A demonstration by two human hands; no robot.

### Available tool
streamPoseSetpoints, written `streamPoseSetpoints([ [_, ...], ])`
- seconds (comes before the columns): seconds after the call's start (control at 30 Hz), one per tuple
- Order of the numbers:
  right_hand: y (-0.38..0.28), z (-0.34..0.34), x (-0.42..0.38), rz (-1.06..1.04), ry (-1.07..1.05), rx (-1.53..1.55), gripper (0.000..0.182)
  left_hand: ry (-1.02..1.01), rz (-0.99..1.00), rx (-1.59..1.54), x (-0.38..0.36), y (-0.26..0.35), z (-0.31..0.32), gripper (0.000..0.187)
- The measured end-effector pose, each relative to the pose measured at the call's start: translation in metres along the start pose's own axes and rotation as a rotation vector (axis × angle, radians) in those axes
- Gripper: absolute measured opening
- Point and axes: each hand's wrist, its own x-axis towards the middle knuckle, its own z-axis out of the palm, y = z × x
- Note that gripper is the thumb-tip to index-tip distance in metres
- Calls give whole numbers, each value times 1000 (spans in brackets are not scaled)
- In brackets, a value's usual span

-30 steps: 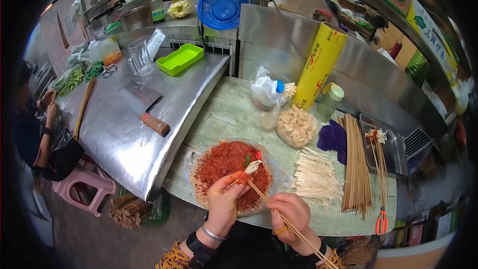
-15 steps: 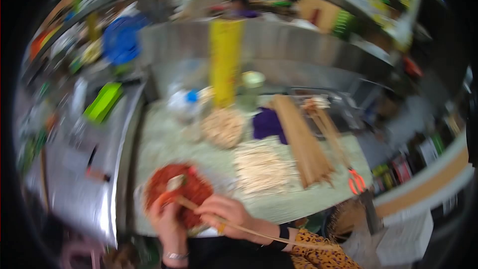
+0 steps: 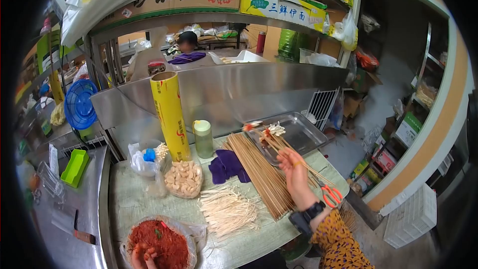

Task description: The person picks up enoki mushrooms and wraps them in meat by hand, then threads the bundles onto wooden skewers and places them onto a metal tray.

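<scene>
My right hand [image 3: 295, 172] is closed on a wooden skewer [image 3: 271, 142], whose reddened far end lies over the near left corner of the metal tray [image 3: 311, 128]. Other skewers with white tops rest there too. At the bottom left, my left hand [image 3: 144, 258] is partly cut off by the frame; its red-smeared fingers are apart over the red paste [image 3: 162, 239] in a plastic-lined container. White enoki strands [image 3: 228, 211] lie mid-table, left of a bundle of bare skewers [image 3: 259, 177]. Purple cloth [image 3: 226, 165] sits behind the strands.
Orange-handled scissors [image 3: 331, 197] lie at the right table edge. Farther back are a bowl of pale pieces [image 3: 183, 179], a yellow roll [image 3: 170, 114], a green-tinted bottle [image 3: 203, 139] and a metal partition [image 3: 224, 89]. Behind it, a person's head [image 3: 187, 41] shows.
My right hand has moved from the red paste up and right to the tray with the skewer. My left hand has come off the skewer and moved lower. The view has turned right.
</scene>
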Motion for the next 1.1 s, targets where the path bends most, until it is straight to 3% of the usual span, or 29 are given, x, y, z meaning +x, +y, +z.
streamPoseSetpoints([
  [0.13, 47, -31, 69, 58, 115, -44, 29, 23, -72, 37, 0, 3, 4, 29],
  [0.27, 80, -45, 86, 178, 245, -136, 27, 7, -102, 189, -1, 3, 1, 30],
  [0.3, 77, -45, 84, 283, 247, -32, 26, 71, -115, -29, -3, -53, -19, 31],
  [0.33, 73, -43, 78, 394, 253, 69, 26, 71, -96, -43, -1, -54, -17, 32],
  [0.4, 68, -47, 68, 530, 82, 59, 34, 84, -144, -66, 0, -42, -12, 30],
  [0.47, 49, -29, 37, 619, -27, 12, 28, 83, -155, -48, -1, -37, -10, 30],
  [0.57, 22, 23, -12, 529, -335, -375, 14, 72, -136, -66, 0, -36, -9, 31],
  [0.6, 19, 38, -25, 539, -346, -383, 14, 66, -127, -79, 0, -37, -9, 31],
  [0.67, 21, 61, -46, 377, -669, -662, 11, 46, -118, -77, -2, -38, -13, 30],
  [0.73, 36, 78, -59, 296, -773, -773, 11, 31, -125, -95, -2, -38, -13, 30],
  [0.8, 45, 98, -68, -149, -1057, -1154, 12, 42, -128, -106, -2, -36, -13, 30],
  [0.83, 52, 105, -68, -300, -1063, -1258, 14, 30, -133, -122, -2, -37, -14, 28],
  [0.93, 84, 118, -50, -374, -971, -1421, 14, 21, -130, -156, -3, -37, -13, 26],
  [1.1, 141, 125, -25, -231, -977, -1546, 22, 4, -175, -174, -1, -33, -14, 25],
])
